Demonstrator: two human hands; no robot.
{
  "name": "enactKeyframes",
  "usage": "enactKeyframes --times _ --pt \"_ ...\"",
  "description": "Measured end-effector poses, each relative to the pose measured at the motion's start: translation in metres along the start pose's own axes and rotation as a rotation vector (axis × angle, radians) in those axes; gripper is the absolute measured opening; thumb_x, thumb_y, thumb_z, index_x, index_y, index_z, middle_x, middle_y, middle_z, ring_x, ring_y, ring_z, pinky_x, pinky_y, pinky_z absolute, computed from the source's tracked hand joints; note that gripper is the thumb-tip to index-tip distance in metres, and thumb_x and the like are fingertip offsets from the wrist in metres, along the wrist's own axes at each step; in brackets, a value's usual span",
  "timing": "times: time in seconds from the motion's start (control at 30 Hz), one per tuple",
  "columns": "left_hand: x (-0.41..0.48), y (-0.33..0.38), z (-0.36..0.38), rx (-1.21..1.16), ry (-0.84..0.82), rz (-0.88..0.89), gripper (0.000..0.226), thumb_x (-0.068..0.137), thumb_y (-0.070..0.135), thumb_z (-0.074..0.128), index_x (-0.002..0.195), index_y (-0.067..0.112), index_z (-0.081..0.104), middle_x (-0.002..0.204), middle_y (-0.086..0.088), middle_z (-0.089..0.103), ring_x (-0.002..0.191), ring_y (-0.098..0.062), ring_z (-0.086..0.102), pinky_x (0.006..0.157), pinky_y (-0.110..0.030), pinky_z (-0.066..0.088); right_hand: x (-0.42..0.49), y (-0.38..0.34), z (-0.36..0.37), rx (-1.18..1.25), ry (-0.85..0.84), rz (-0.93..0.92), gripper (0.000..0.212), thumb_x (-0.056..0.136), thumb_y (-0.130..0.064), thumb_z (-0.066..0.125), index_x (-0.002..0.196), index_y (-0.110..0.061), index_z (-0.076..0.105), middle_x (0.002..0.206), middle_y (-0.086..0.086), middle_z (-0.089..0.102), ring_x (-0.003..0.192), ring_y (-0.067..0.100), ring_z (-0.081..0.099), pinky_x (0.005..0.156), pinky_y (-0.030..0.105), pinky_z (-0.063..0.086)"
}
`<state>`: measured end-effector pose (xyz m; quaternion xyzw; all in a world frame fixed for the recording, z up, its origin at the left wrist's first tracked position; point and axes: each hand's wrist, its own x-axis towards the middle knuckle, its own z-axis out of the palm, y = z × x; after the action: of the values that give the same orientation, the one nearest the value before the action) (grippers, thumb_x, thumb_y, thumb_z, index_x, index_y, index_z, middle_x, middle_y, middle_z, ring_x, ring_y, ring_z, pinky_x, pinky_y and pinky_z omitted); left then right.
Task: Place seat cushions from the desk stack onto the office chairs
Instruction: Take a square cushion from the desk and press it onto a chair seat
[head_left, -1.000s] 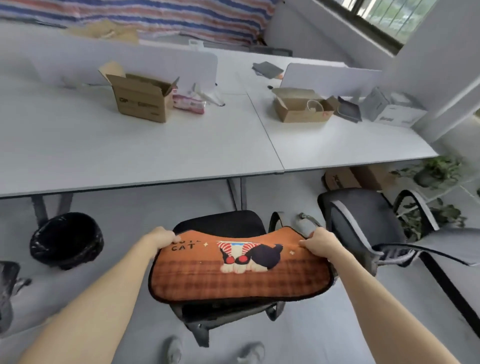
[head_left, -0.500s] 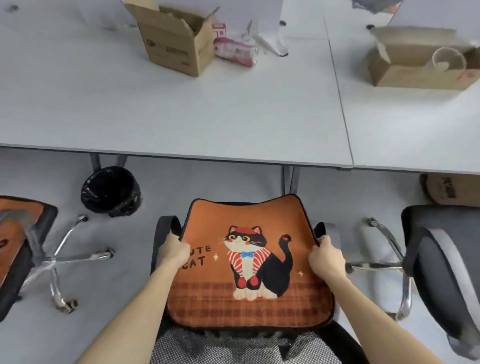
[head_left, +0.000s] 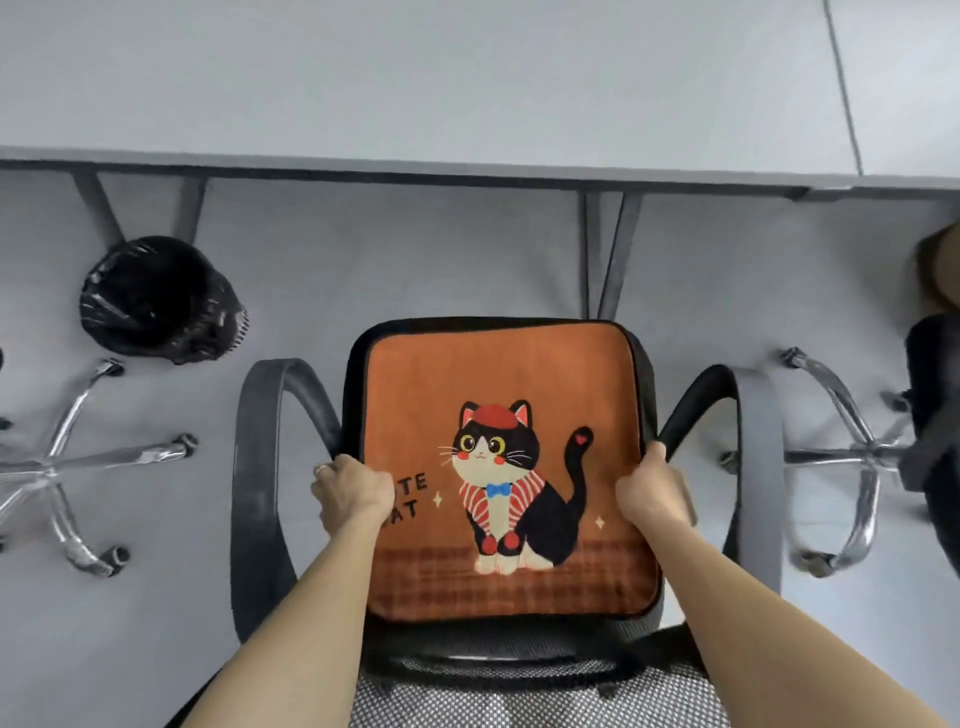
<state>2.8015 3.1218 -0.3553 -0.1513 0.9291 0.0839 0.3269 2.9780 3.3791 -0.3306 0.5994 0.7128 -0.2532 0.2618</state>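
An orange seat cushion (head_left: 498, 374) with a black-and-white cat print lies flat on the seat of a black office chair (head_left: 260, 467) right below me. My left hand (head_left: 353, 493) grips the cushion's left edge, fingers curled over it. My right hand (head_left: 652, 488) grips the right edge, beside the chair's right armrest. The chair's mesh backrest (head_left: 519, 696) shows at the bottom. The desk stack is out of view.
The grey desk's edge (head_left: 467, 171) runs across the top, with its legs (head_left: 608, 249) just behind the chair. A black bin (head_left: 156, 301) stands at the left. Chrome chair bases sit at the left (head_left: 67, 467) and right (head_left: 857, 457).
The cushion has come down from being held tilted above the chair to lying flat on the seat. My head has tipped downward, so the desk top has left the view. Both hands keep their grip.
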Motion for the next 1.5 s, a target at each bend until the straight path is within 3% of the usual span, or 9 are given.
enactKeyframes --times 0.17,0.5,0.57,0.67,0.87,0.97,1.1,1.33,1.5 --pt "-0.002 -0.014 0.012 0.034 -0.019 0.004 0.038 0.100 0.021 0.041 0.134 0.003 0.043 0.136 -0.017 0.037 0.119 -0.040 0.047 0.081 -0.050 0.045 0.006 0.006 0.009 -0.044 0.057 0.025 0.039 0.092 -0.012 0.044 0.131 -0.014 0.046 0.123 0.016 0.054 0.109 0.041 0.057 0.075 0.043 0.046" --pt "-0.007 -0.009 0.016 -0.036 0.059 0.021 0.037 0.098 0.015 0.046 0.134 0.010 0.038 0.144 -0.018 0.033 0.122 -0.041 0.043 0.075 -0.048 0.042 0.007 -0.006 0.003 -0.048 0.093 0.052 0.035 0.094 -0.012 0.045 0.129 -0.009 0.046 0.124 0.017 0.054 0.113 0.041 0.054 0.076 0.043 0.045" --pt "-0.010 -0.005 0.016 -0.003 0.152 0.172 0.051 0.096 0.019 0.050 0.142 0.018 0.029 0.153 -0.017 0.024 0.132 -0.040 0.037 0.092 -0.051 0.045 0.004 -0.010 0.001 -0.076 0.113 0.039 0.046 0.094 -0.013 0.045 0.140 -0.008 0.037 0.135 0.017 0.046 0.122 0.040 0.047 0.080 0.045 0.044" --pt "-0.009 0.023 0.016 0.182 0.180 0.551 0.064 0.097 0.032 0.049 0.152 0.023 0.017 0.162 -0.015 0.013 0.146 -0.036 0.021 0.117 -0.051 0.027 0.007 -0.027 -0.004 -0.192 0.181 -0.147 0.046 0.094 -0.027 0.050 0.134 -0.008 0.041 0.138 0.016 0.043 0.124 0.038 0.040 0.092 0.049 0.043" --pt "0.015 0.099 0.038 0.361 0.150 0.936 0.070 0.100 0.054 0.030 0.157 0.034 -0.005 0.166 0.000 -0.010 0.152 -0.026 -0.011 0.122 -0.051 -0.001 0.034 -0.111 0.012 -0.214 0.177 -0.663 0.052 0.102 -0.040 0.031 0.153 -0.039 0.025 0.165 0.000 0.018 0.151 0.028 0.008 0.121 0.052 0.016" --pt "0.049 0.107 0.042 0.420 0.169 0.943 0.071 0.096 0.069 0.021 0.154 0.045 -0.010 0.164 0.007 -0.019 0.151 -0.024 -0.019 0.121 -0.055 -0.003 0.057 -0.134 0.032 -0.264 0.153 -0.735 0.054 0.102 -0.054 0.018 0.155 -0.051 0.005 0.168 -0.007 -0.003 0.152 0.021 -0.017 0.120 0.058 -0.008" --pt "0.089 0.071 0.028 0.419 0.242 0.858 0.090 0.079 0.092 0.017 0.151 0.050 -0.015 0.163 0.005 -0.022 0.149 -0.026 -0.023 0.121 -0.053 -0.006 0.092 -0.111 0.038 -0.329 0.257 -0.571 0.075 0.085 -0.086 0.004 0.153 -0.054 -0.006 0.166 -0.011 -0.014 0.151 0.018 -0.023 0.117 0.059 -0.017" --pt "0.097 0.062 0.027 0.313 0.300 0.831 0.095 0.076 0.094 0.025 0.155 0.048 -0.002 0.166 0.003 -0.007 0.152 -0.032 -0.007 0.121 -0.056 0.006 0.105 -0.110 0.041 -0.113 0.405 -0.384 0.086 0.082 -0.090 0.008 0.156 -0.046 0.010 0.168 -0.004 0.002 0.154 0.024 -0.009 0.121 0.056 -0.004" --pt "0.099 0.059 0.032 0.311 0.325 0.780 0.094 0.076 0.094 0.024 0.155 0.047 0.003 0.166 0.001 0.001 0.151 -0.034 0.000 0.120 -0.057 0.010 0.116 -0.120 0.033 -0.172 0.306 -0.412 0.087 0.082 -0.088 0.007 0.157 -0.044 0.014 0.168 -0.005 0.002 0.154 0.023 -0.009 0.121 0.055 -0.005"
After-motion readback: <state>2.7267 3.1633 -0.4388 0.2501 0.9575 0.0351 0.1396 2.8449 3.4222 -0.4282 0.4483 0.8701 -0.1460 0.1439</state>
